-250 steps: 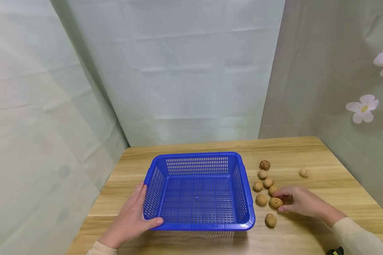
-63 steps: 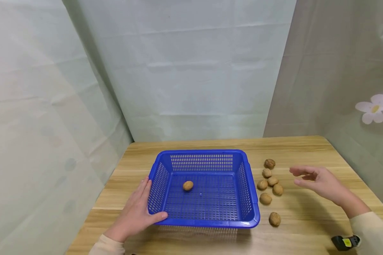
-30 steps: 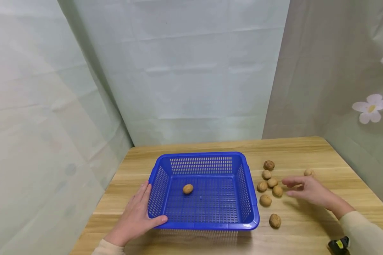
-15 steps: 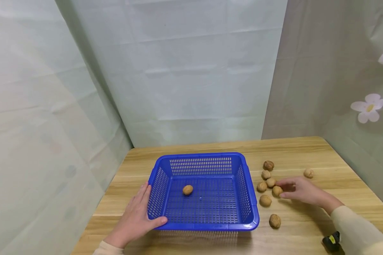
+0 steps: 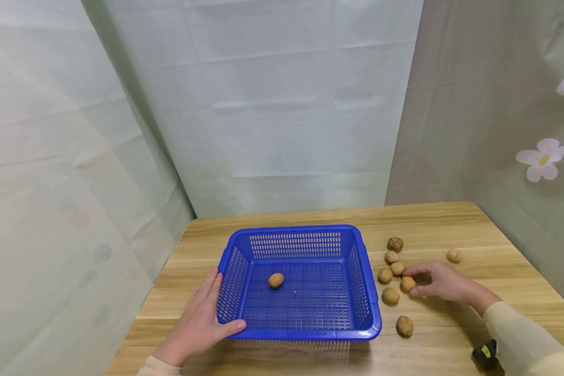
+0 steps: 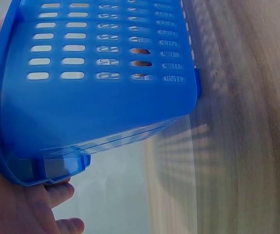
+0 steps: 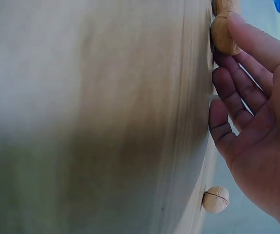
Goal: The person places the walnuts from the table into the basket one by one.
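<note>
A blue plastic basket (image 5: 305, 334) with slotted walls stands on the wooden table, and one walnut (image 5: 276, 280) lies on its floor. My left hand (image 5: 198, 319) rests at the basket's near left corner, thumb along the front rim and fingers straight against the left side. Right of the basket, my right hand (image 5: 444, 282) pinches a walnut (image 5: 408, 284) between thumb and fingers, low at the tabletop. In the right wrist view the thumb lies on this walnut (image 7: 224, 36), the other fingers loosely bent below. Several walnuts lie close by, one walnut (image 5: 398, 268) right beside the fingertips.
A walnut (image 5: 404, 326) lies nearer the front edge, and a paler one (image 5: 454, 255) sits apart behind the right hand. Pale cloth (image 5: 282, 130) hangs behind the wooden table (image 5: 479, 230). A black device (image 5: 485, 356) shows by the right sleeve.
Since about two seconds ago my right hand has come left and down to the walnuts and taken one between thumb and fingers. Earlier, one walnut went into the basket. My left hand stays put.
</note>
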{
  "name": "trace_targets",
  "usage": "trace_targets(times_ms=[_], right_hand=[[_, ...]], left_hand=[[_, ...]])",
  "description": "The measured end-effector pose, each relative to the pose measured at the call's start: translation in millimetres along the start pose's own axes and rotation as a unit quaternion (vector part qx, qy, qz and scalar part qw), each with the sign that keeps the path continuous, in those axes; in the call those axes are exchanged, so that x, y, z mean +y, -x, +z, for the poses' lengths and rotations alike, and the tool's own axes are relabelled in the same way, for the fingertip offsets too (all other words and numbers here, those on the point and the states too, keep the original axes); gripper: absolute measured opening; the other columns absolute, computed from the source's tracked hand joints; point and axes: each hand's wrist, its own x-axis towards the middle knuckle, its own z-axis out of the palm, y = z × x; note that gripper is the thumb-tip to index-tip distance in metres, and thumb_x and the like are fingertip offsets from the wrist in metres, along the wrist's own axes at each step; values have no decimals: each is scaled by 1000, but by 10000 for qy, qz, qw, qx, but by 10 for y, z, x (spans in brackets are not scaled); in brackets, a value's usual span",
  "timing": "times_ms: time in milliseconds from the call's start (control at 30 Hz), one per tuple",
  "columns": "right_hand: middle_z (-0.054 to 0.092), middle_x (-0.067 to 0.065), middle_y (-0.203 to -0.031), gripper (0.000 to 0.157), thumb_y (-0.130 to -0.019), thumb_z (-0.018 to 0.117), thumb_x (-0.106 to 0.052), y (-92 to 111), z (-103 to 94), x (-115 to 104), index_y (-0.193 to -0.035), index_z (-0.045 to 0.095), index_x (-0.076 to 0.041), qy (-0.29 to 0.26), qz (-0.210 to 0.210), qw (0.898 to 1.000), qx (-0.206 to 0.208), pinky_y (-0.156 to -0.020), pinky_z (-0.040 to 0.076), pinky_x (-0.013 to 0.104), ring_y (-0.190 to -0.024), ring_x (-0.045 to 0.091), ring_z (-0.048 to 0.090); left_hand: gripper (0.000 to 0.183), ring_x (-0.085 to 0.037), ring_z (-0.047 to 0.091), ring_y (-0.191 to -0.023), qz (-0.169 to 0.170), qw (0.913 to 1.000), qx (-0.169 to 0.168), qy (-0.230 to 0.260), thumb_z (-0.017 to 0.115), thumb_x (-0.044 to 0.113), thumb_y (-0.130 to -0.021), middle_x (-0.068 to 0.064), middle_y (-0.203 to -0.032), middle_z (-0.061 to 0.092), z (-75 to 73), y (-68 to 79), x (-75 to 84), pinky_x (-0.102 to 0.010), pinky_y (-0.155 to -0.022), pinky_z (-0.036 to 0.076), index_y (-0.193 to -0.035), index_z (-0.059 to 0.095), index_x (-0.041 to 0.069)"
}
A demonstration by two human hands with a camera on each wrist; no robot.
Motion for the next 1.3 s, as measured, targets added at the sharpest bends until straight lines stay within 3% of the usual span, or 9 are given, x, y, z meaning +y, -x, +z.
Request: trace_targets(times_ms=[333,600,1000,1300], right_hand=[[67,-3,-98,34,-80,78,-25,44,66,4,-108,67,-9,-67,-267,9996,86,-74,52,24,-86,6,60],[66,-1,-100,36,-80,78,-25,52,53,-48,-110,65,-7,-95,-259,9991,312,-75,52,24,-89,6,59],[66,-1,-107,47,-81,78,-28,-8,-107,-372,-122,64,-9,280,-79,9937,1081,-77,50,27,-95,12,59],[66,-1,-109,46,-82,78,-27,-149,-167,-724,-122,64,-11,86,-368,9925,1164,-78,52,31,-96,22,60]], left_hand=[[115,-41,22,-140,-6,10000,-49,-25,76,61,-69,-24,-154,22,-3,25,19,-63,-106,24,-146,28,-10],[114,-41,24,-139,-18,10000,-34,-25,75,61,-70,-24,-155,22,-14,43,44,-62,-106,26,-146,28,-10],[115,-40,20,-141,-96,9999,-42,0,75,62,-70,-23,-155,21,-11,22,28,-62,-108,24,-147,26,-8],[114,-40,21,-141,-51,10000,-2,21,76,60,-70,-24,-154,22,-5,1,14,-63,-107,24,-146,27,-10]])
